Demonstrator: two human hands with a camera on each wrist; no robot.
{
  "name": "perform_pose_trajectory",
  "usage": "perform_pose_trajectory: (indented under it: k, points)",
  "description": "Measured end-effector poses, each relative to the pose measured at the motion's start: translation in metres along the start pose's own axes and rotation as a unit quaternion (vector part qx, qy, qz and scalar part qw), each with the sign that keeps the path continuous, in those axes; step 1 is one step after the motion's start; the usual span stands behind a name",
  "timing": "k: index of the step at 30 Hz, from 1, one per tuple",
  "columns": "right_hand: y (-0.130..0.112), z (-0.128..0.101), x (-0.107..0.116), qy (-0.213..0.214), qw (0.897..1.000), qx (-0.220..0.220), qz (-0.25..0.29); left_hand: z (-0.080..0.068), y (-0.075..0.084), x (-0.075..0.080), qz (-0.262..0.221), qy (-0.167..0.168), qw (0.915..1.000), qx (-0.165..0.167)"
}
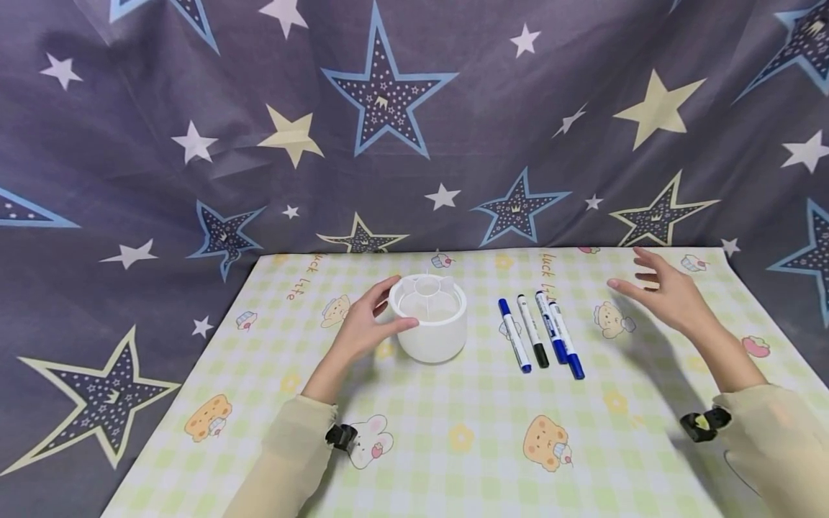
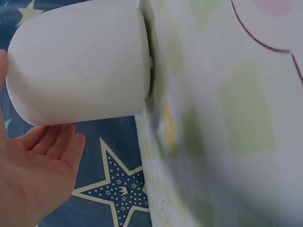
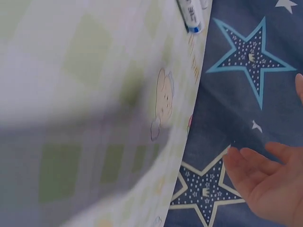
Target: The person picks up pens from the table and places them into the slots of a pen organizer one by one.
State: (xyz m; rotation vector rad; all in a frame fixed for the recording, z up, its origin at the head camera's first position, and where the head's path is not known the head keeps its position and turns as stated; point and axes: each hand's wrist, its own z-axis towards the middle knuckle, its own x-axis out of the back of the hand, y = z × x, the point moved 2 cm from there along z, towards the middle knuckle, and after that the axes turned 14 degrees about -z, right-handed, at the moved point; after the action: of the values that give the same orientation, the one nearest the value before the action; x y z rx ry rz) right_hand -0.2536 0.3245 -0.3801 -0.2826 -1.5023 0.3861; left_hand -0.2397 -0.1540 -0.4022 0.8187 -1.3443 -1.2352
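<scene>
A white round pen holder (image 1: 431, 338) with a divided inside stands upright on the table, left of the markers. My left hand (image 1: 365, 324) holds its left side, thumb near the front rim and fingers round the back. The left wrist view shows the holder's smooth wall (image 2: 80, 61) beside the palm (image 2: 42, 184). To the right lie several whiteboard markers: a blue one (image 1: 514, 337), a black one (image 1: 534, 332), and two blue ones (image 1: 550, 327) side by side, touching. My right hand (image 1: 667, 291) hovers right of them, fingers spread, holding nothing.
A checked tablecloth (image 1: 414, 460) with cartoon prints covers the table. Behind it hangs a dark curtain (image 1: 414, 187) with stars, meeting the table's far edge. Black bands with small devices sit at both wrists, the right one (image 1: 706, 424) over the table.
</scene>
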Motion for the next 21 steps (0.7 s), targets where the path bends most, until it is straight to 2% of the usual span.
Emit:
perform_pose_trajectory:
  k: [6, 11, 16, 21]
  points:
    - [-0.007, -0.002, -0.009, -0.044, 0.998, 0.002, 0.038, 0.002, -0.001, -0.002, -0.042, -0.001, 0.9990, 0.012]
    - [-0.009, -0.003, -0.015, -0.076, 0.994, 0.012, 0.075, 0.004, 0.003, -0.001, -0.054, -0.016, 0.9980, 0.028]
    - [-0.009, -0.004, -0.023, -0.112, 0.986, 0.010, 0.120, 0.006, 0.004, 0.000, -0.059, -0.028, 0.9972, 0.038]
    - [-0.012, -0.005, -0.034, -0.145, 0.976, 0.007, 0.163, 0.005, 0.004, 0.002, -0.045, -0.025, 0.9975, 0.049]
